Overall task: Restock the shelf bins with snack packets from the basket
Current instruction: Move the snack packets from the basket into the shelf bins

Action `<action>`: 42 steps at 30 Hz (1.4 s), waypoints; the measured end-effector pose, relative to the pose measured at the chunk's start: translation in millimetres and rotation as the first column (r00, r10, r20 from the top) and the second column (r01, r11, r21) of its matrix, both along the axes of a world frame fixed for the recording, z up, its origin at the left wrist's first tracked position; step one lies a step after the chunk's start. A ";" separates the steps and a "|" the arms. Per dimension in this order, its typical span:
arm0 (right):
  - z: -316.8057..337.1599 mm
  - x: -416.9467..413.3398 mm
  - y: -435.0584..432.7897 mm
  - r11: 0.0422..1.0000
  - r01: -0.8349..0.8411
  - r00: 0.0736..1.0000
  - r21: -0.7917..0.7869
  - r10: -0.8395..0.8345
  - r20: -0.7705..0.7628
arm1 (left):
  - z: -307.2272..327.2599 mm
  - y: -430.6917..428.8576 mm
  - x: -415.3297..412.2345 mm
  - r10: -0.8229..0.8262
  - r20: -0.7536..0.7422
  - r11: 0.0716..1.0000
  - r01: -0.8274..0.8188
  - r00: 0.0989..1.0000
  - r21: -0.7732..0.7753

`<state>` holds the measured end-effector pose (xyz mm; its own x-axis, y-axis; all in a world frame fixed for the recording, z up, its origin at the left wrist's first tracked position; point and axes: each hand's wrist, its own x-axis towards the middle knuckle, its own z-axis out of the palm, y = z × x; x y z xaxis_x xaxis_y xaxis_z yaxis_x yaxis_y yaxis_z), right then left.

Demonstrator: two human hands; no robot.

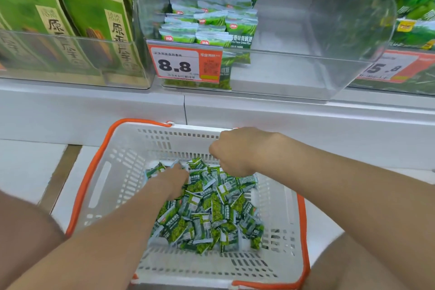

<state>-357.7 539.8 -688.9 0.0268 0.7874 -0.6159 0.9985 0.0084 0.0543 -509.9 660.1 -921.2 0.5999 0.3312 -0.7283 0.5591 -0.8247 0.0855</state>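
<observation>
A white basket with orange rim [94,172] stands on the floor below the shelf and holds several small green snack packets [211,214]. My left hand [173,179] reaches down into the far left of the pile, its fingers buried among the packets. My right hand [231,150] hangs over the far side of the pile with curled fingers pointing down at the packets; what they hold is hidden. Above, a clear shelf bin [306,73] with an "8.8" price tag [179,61] holds neat stacks of the same green packets [209,21] in its left half.
Green and brown cardboard boxes [70,19] fill the clear bin to the left. Another bin with green bags [414,7] and a price tag sits at the right. A white shelf ledge [282,110] juts out between the bins and the basket. My knees flank the basket.
</observation>
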 end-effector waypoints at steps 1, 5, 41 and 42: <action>-0.3 -0.1 0.7 1.000 -0.001 1.000 0.000 0.001 -0.002 | -4.9 1.5 -1.3 0.009 0.004 1.000 -0.009 1.000 -0.003; -0.5 -1.5 1.1 1.000 0.003 1.000 0.008 -0.003 -0.009 | -8.9 4.8 -4.6 0.022 0.026 0.999 -0.021 0.999 -0.028; 118.4 43.2 -37.2 0.694 0.492 0.826 0.526 -0.181 -0.534 | 289.2 -38.7 48.1 0.530 0.815 0.840 -0.017 0.236 -0.542; 119.9 46.1 -34.8 0.653 0.502 0.826 0.568 -0.168 -0.538 | 294.7 -39.3 47.1 0.479 0.860 0.876 -0.042 0.177 -0.480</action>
<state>-311.7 504.9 -569.1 0.2598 0.9644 0.0485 0.8431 -0.2021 -0.4983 -462.8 620.7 -626.5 0.8083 0.5423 0.2293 0.0492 -0.4503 0.8915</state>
